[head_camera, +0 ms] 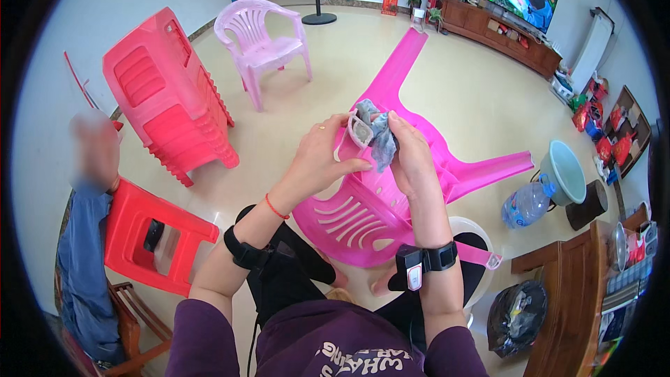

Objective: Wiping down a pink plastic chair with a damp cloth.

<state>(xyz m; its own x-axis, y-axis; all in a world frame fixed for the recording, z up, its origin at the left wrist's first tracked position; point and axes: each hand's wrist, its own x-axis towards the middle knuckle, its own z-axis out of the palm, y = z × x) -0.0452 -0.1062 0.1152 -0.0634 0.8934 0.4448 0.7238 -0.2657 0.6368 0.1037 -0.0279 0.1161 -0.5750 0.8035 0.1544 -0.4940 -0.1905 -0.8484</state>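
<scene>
A bright pink plastic armchair [361, 225] lies tipped over in front of me, its slatted backrest towards my knees and its legs pointing up and outward. My left hand [316, 159] holds the hollow foot end of one chair leg [360, 132], fingers behind it and thumb apart below. A crumpled grey-blue cloth [384, 141] is in my right hand [413, 154], pressed against the side of that same foot. The cloth hides part of the leg. Another leg [494, 168] reaches out to the right, and one [400, 57] extends away from me.
A stack of red plastic stools [167, 94] and a pale pink armchair [261, 42] stand to the left and ahead. A seated person's sleeve [86, 267] is beside a red stool [157, 235]. Right are a water bottle [526, 204], a basin [565, 173] and a lined bin [515, 319].
</scene>
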